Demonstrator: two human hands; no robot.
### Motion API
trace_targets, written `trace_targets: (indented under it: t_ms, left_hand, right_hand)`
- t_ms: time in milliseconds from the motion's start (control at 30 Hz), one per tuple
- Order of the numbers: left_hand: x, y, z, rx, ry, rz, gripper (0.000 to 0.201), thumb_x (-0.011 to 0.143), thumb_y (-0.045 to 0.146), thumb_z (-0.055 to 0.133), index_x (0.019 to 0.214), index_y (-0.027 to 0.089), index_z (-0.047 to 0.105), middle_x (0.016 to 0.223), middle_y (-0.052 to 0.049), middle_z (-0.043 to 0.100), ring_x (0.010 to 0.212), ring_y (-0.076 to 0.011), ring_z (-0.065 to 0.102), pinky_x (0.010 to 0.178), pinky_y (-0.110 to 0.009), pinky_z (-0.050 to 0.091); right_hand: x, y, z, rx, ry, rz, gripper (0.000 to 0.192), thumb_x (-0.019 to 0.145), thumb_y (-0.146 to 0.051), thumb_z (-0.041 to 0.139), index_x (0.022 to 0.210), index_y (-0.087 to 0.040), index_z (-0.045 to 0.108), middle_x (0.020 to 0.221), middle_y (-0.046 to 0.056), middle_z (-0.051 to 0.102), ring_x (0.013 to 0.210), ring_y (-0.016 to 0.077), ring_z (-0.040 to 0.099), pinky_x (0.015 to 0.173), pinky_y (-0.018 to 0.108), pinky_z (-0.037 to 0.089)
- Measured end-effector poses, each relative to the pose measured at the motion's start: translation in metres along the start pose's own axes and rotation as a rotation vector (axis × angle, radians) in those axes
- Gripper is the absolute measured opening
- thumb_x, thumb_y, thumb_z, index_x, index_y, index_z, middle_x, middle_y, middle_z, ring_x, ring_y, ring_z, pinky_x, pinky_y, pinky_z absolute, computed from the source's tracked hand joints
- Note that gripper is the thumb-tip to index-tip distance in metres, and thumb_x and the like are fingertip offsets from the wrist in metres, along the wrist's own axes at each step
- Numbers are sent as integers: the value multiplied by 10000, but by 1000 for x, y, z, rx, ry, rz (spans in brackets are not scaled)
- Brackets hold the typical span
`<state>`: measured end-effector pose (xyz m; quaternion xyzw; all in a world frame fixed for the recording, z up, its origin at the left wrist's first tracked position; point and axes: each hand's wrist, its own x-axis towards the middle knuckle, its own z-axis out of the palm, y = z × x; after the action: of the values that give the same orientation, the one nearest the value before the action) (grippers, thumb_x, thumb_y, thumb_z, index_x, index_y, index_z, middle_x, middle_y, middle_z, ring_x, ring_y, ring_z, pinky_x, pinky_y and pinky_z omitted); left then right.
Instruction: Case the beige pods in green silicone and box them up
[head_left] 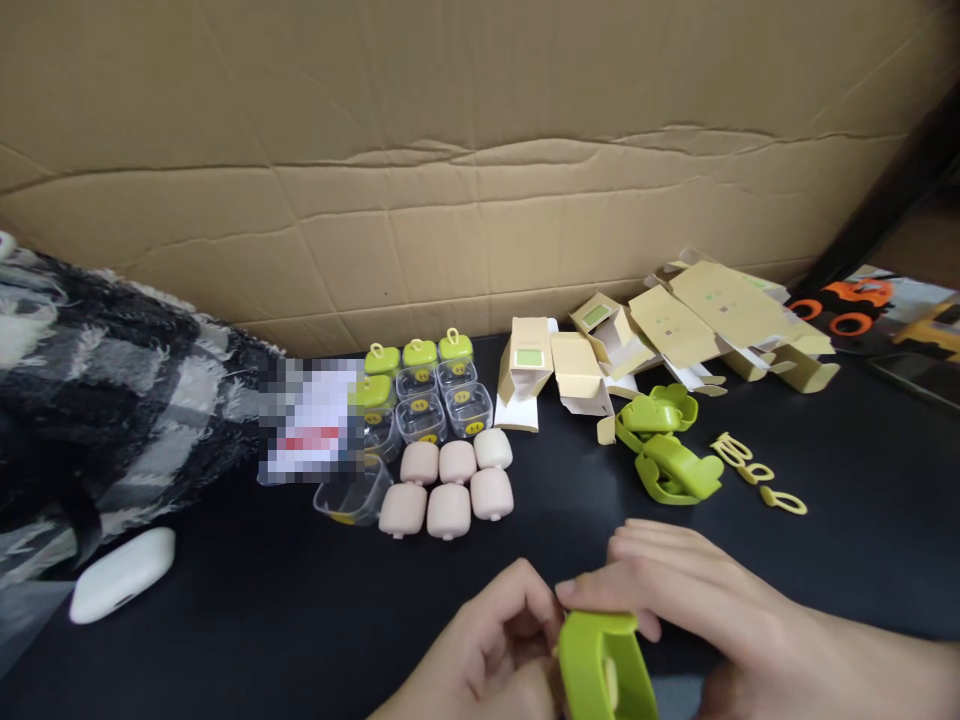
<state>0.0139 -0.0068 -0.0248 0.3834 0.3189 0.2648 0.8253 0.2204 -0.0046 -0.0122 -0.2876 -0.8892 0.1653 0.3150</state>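
Note:
At the bottom centre, a green plastic lid (596,650) is tipped on its side between my hands, its hollow inner side facing right. Inside it shows a pale yellow piece (611,685). My left hand (499,645) is curled closed against the lid's left wall, with a speck of pale yellow by its fingers. From the right, my right hand (679,590) rests its fingers over the lid's upper edge and grips it. Beyond my right hand lie more green lids (679,468) and several loose pale yellow loops (784,500).
Pinkish-white rounded pieces (448,510) stand in rows, with clear cups (421,415) and green-lidded ones (381,358) behind. Opened cartons (529,350) lie against the cardboard wall (450,230). At left are a white case (124,575) and fuzzy checked cloth (165,400); orange-wheeled toy (851,305) far right.

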Motion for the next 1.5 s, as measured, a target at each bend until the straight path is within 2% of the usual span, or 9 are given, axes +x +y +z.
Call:
trace_targets:
  t_ms: [167,367,500,633,833,1000,1167,1367,1500]
  left_hand:
    - [4,-11,-11,20,-49,54,187,649,77,555,631,183,403,684,58,561,569,-41,451,550,-176,323]
    - [4,-11,-10,-7,-48,-41,195,551,16,443,582,192,364,531,114,510,448,-1,341,498,-137,316]
    - [2,-4,-7,0,-9,-59,217,611,7,503,619,189,385,537,110,552,436,0,450,469,-117,346]
    - [-1,0,-8,11,29,-64,215,831,267,636,781,189,442,588,70,643,492,-63,625,532,-175,464]
    - [6,-23,-17,-120,-152,99,742,712,516,741,1279,214,371,781,-24,723,707,-111,716,617,-172,484]
    - [13,-35,-20,-76,-130,151,551,721,520,729,1091,179,505,784,-31,690,580,-66,649,507,-124,442]
    - [8,-23,-14,-22,-7,99,498,696,603,694,849,172,495,546,19,626,463,-86,590,454,-149,408]
    - [-5,-10,-10,102,30,62,445,725,549,703,855,153,547,661,10,628,554,-88,610,537,-181,411]
    - [-10,-4,-8,45,-35,24,527,683,570,729,969,160,562,832,-83,736,773,-184,716,673,-235,460]
  right_hand:
    - [1,0,4,-8,69,-63,362,793,-450,671,1008,-167,607,613,-20,619,530,127,596,572,236,457]
    - [-1,1,10,42,133,-105,429,797,-518,646,1057,-197,530,576,-53,529,465,117,529,515,244,423]
    - [-4,0,4,44,92,-81,509,725,-432,753,1111,-219,500,642,-44,560,522,126,555,551,244,446]
    - [3,-2,-2,-60,67,14,619,546,-274,875,1072,-180,563,682,-45,565,591,118,581,633,235,481]
    - [17,-6,9,-188,82,132,372,557,-254,791,888,-175,641,681,-9,610,599,158,581,582,286,488]
    - [24,-9,5,-98,-22,140,471,607,-414,795,994,-186,652,813,35,683,722,210,659,687,324,535]
    - [42,3,-6,3,-123,315,317,963,-305,393,1205,-211,575,702,-10,629,557,126,600,516,218,487]
    - [48,23,16,-367,-233,118,393,933,-357,512,1313,-259,487,925,29,601,614,168,637,545,291,502]
    - [41,26,25,-409,-164,100,314,898,-360,557,1158,-185,534,1014,76,582,633,187,641,536,316,510]
